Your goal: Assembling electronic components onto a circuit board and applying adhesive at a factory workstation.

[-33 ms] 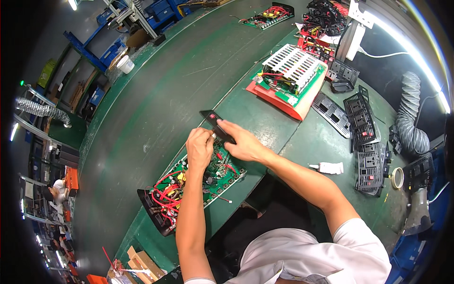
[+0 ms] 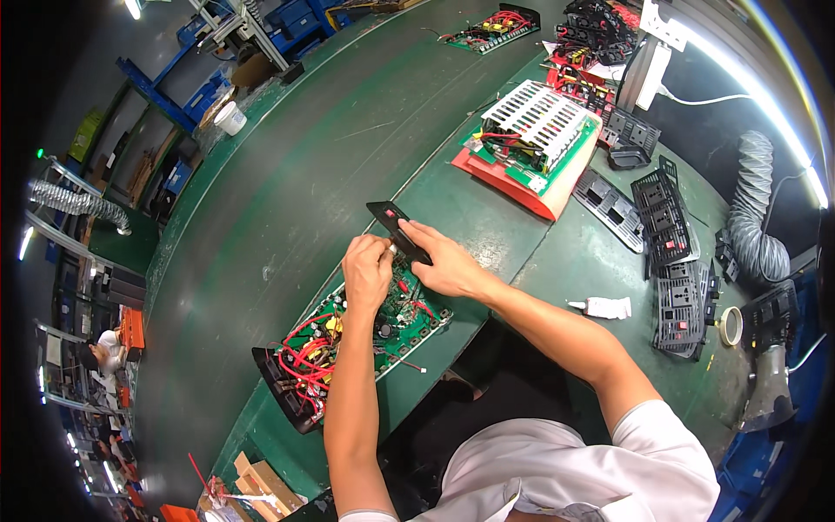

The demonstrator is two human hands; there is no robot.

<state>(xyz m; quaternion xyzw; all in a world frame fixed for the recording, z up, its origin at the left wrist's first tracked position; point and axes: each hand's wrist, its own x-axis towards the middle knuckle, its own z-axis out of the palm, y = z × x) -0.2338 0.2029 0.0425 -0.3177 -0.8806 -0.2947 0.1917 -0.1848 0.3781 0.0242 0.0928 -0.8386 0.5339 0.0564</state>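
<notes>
My right hand [image 2: 448,265] grips a black end panel [image 2: 379,210] with a red switch on it, tilted above the far end of a green circuit board [image 2: 416,329]. Close beside the panel, the fingers of my left hand [image 2: 367,270] are pinched together. Something small and pale shows at their tips, too small to name. The board carries many components, with looped red wires [image 2: 300,358] at its near left end. Another black end panel [image 2: 280,390] stands at that end. My left forearm hides part of the board.
On the right, a white perforated metal cover [image 2: 537,122] sits over another board on a red block [image 2: 546,205]. Several black socket panels [image 2: 661,217], a white tube [image 2: 606,308] and a tape roll [image 2: 731,327] lie beyond my right arm. Another board assembly [image 2: 494,30] rests on the far belt.
</notes>
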